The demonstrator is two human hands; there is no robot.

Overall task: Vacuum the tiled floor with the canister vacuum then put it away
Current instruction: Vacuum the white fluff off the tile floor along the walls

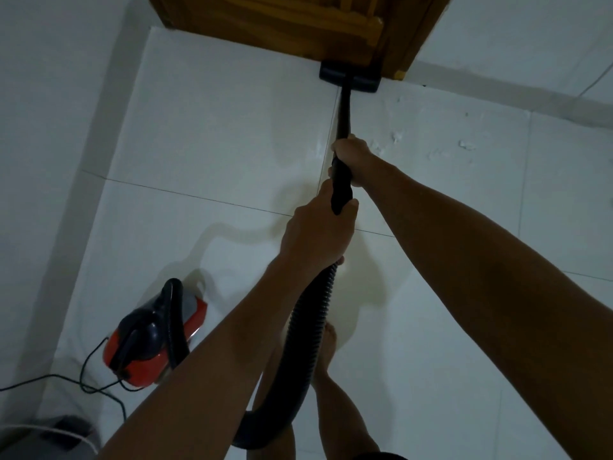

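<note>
Vacuuming looks mid-course: white scraps [464,145] lie on the pale glossy tiled floor [205,137] right of the grip, and putting away is not begun. The right hand [352,156] is wrapped around the black rigid wand [343,111]; the left hand [318,231] clasps it just below, where the ribbed black hose [310,323] starts. Both arms reach forward. Beyond the grip, the flat black floor nozzle [348,78] meets the brown wooden door [298,24]. The red-and-black canister vacuum [156,333] sits behind and left.

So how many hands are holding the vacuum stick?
2. The right hand grips higher up the black wand, nearer the floor head; the left hand grips just below, where the hose joins.
</note>
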